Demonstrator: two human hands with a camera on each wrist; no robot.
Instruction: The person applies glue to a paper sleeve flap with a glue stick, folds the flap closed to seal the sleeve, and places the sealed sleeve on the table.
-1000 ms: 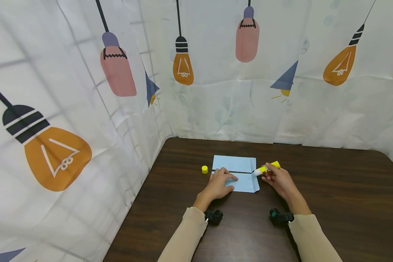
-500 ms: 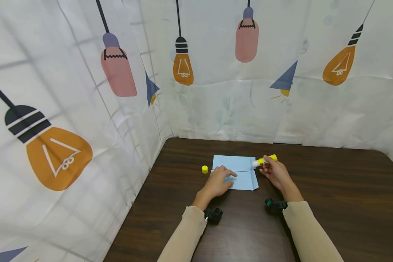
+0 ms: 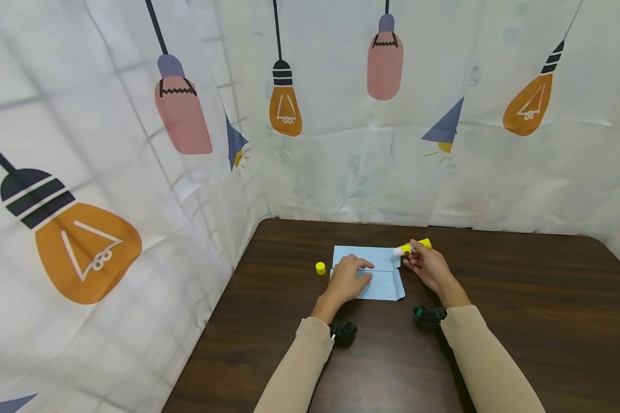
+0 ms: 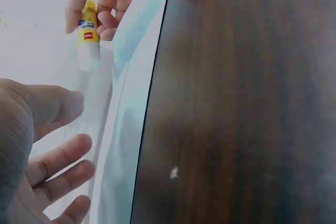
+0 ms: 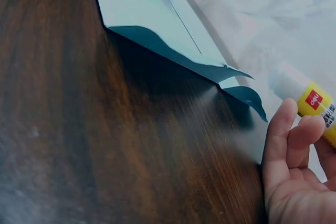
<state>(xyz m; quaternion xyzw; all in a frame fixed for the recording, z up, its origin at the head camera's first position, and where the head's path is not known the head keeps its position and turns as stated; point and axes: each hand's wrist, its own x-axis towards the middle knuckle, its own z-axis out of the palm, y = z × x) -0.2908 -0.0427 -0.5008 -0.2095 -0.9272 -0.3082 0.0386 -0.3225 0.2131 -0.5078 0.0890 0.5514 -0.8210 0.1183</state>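
Within right hand [image 3: 431,271], one glue stick [image 3: 406,249]

beige sleeves [image 3: 297,367] | black wrist cameras [image 3: 345,332] | right camera [image 3: 433,315]: seemingly green patch [image 3: 418,312]

Brand on a glue stick [image 5: 308,99]

Reads "deli" in white on a red patch [image 5: 314,99] of the yellow label [image 5: 311,88], seen from the right wrist. Carries dark characters [image 5: 329,115] beside it, too blurred to make out. Shows again from the left wrist, with the red patch too fuzzy to read and a blue mark [image 4: 85,24] above it, equally illegible
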